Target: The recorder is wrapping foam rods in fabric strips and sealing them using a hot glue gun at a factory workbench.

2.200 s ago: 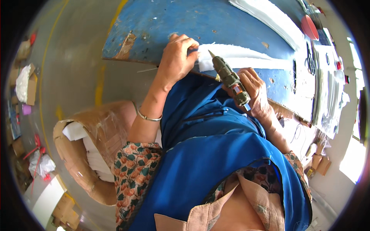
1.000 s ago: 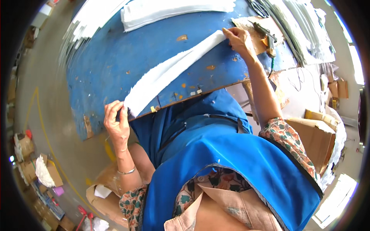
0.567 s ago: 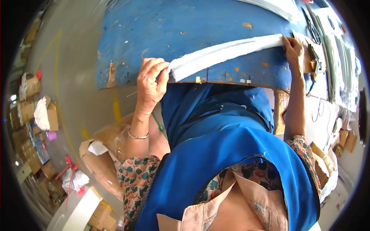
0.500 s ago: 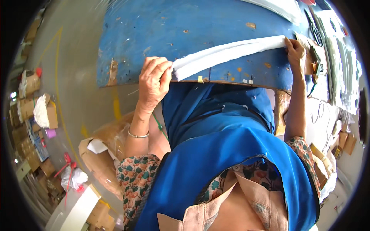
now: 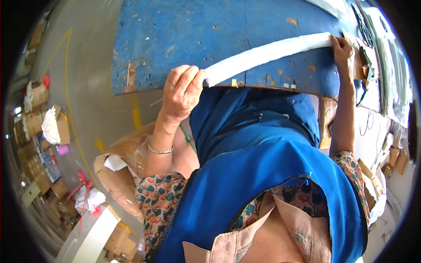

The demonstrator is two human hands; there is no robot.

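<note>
A long white padded strip [image 5: 267,53] lies rolled along the front part of a scuffed blue worktable [image 5: 197,35]. My left hand [image 5: 183,90] grips its left end at the table's near edge, fingers curled over it. At the far right, my right hand [image 5: 341,47] presses down on the strip's other end. A dark tool [image 5: 365,57] lies just beyond that hand. My blue apron fills the lower middle of the view.
An open cardboard box [image 5: 120,168] stands on the floor beside my left arm. Boxes, white bags and red-handled items [image 5: 83,184] crowd the left floor. Yellow lines mark the concrete. White sheets [image 5: 386,52] and cardboard pile up at the right.
The strip, earlier a flat wide band held diagonally, now lies as a narrower roll across the table front. Both hands stayed on its ends; the view swung left.
</note>
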